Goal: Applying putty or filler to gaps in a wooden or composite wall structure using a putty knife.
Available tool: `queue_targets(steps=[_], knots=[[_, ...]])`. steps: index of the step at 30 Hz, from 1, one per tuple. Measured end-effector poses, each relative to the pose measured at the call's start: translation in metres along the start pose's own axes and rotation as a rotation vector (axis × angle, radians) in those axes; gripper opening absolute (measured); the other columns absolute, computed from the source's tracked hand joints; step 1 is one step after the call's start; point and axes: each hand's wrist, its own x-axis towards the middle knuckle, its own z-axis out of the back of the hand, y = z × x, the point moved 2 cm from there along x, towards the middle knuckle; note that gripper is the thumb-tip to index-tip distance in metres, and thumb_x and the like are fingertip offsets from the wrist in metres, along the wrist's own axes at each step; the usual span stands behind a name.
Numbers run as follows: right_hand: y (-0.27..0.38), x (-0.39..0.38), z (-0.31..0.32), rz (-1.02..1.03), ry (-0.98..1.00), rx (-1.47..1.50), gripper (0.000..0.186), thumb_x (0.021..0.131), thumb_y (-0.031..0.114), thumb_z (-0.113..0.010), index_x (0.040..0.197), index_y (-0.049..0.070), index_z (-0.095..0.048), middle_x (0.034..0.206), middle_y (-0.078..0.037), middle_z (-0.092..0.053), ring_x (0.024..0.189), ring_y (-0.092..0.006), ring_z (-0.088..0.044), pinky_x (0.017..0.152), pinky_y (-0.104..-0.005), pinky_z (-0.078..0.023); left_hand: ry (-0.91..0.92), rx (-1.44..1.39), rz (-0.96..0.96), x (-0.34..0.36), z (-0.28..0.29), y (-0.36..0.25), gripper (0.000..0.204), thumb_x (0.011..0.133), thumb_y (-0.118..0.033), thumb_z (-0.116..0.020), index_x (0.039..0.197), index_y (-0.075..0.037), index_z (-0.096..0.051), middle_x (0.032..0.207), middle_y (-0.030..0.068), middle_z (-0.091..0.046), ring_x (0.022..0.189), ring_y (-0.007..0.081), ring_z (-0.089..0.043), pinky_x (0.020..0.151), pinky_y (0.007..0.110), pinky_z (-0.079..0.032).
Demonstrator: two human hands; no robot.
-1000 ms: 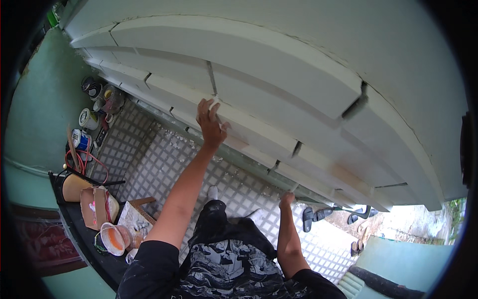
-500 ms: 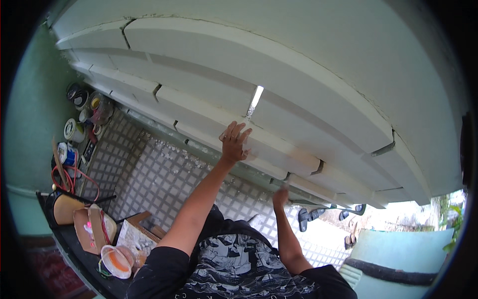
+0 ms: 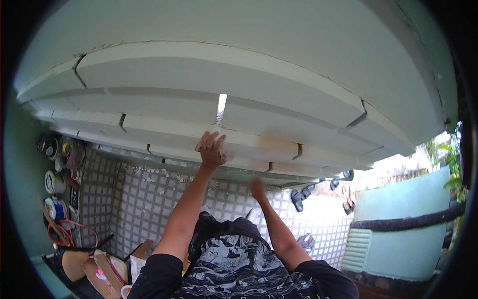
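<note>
Left hand stays at the block joint while the right hand swings in

The white block (image 3: pixel 264 148) under the left hand (image 3: pixel 212 152) sits in a lower course of the pale wall, just below an upright gap (image 3: pixel 221 107) between two blocks of the course above. The left hand's fingers are spread and slightly bent, resting against this block near its top edge; no object shows in them, though the palm is hidden. The right hand (image 3: pixel 257 188) is a blur lower down, near the wall's foot and apart from the block face; whether it holds anything, I cannot tell.

Over the last second the view has turned, so the courses lie more level, and the right hand has come closer to the left. The gap, dark at first, now lets bright light through, perhaps only because of the changed angle. No block appears to have shifted, so the work seems to remain at this same joint.

Below, white crumbs (image 3: pixel 149 174) litter the tiled floor (image 3: pixel 169 214) along the wall. Farther out, a white tub (image 3: pixel 55 182) and a red hose (image 3: pixel 88 228) lie to the left, with a cardboard box (image 3: pixel 94 274) nearer the person; dark sandals (image 3: pixel 297 200) lie to the right.
</note>
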Motion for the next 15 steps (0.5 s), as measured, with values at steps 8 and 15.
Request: queue_targets(steps=[8,15], knots=[[0.126,-0.011,-0.025,0.332,0.272,0.344,0.022,0.082,0.015,-0.051,0.092,-0.004,-0.058,0.089,-0.027,-0.061,0.085,-0.0446,-0.058,0.079,-0.0519,-0.045,0.071,0.013,0.006,0.004,0.013,0.002,0.055,0.094,-0.054,-0.027,0.123,-0.021,-0.06,0.131,0.0058,-0.049,0.128,0.0313,-0.039,0.101,0.045,-0.024],[-0.009,-0.006,0.104,-0.659,-0.021,0.189,0.036,0.098,0.028,-0.04,0.097,-0.001,-0.061,0.096,-0.024,-0.065,0.093,-0.0405,-0.063,0.077,-0.0531,-0.048,0.089,-0.009,0.056,0.006,0.028,0.002,0.052,0.095,-0.05,-0.03,0.125,-0.016,-0.057,0.131,0.0097,-0.048,0.127,0.0368,-0.039,0.102,0.052,-0.028]])
